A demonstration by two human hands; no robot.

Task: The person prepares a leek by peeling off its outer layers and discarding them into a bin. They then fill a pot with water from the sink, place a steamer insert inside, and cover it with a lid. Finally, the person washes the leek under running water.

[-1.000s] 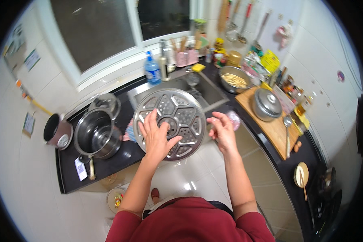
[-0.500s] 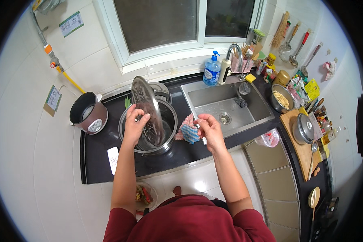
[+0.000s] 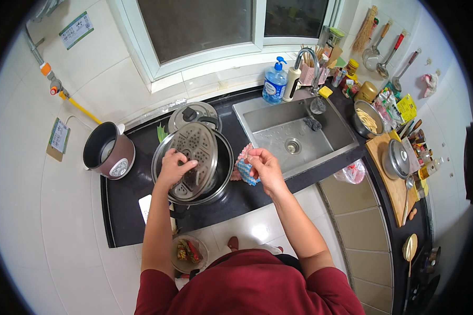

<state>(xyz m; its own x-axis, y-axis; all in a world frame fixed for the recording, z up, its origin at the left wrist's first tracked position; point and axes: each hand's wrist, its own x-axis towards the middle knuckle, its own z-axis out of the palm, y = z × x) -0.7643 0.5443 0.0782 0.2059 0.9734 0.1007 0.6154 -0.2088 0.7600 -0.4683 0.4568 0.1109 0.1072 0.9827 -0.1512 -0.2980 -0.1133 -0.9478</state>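
My left hand [image 3: 174, 169] grips a round metal steamer plate [image 3: 197, 144] with many holes, thumb lying across its face. The plate is tilted over the mouth of a wide steel pot [image 3: 227, 167], covering much of its dark inside. My right hand [image 3: 265, 167] hovers to the right of the pot, thumb and fingertips pinched together. Whether anything small is between them I cannot make out. Below that hand, a pink and blue knitted cloth [image 3: 245, 167] lies on the counter by the sink, partly hidden by the fingers.
Behind the pot lies a lid [image 3: 193, 116] with a dark knob. A rice cooker pot [image 3: 110, 152] stands left. To the right are the sink [image 3: 270, 128], a blue soap bottle [image 3: 275, 84], a bowl of pale food [image 3: 358, 132] and a lidded pan [image 3: 396, 160] on a cutting board.
The steamer plate has swung from nearly upright to a flatter tilt, its holed face turned toward me. My right hand stays pinched near the cloth. The view has shifted slightly.
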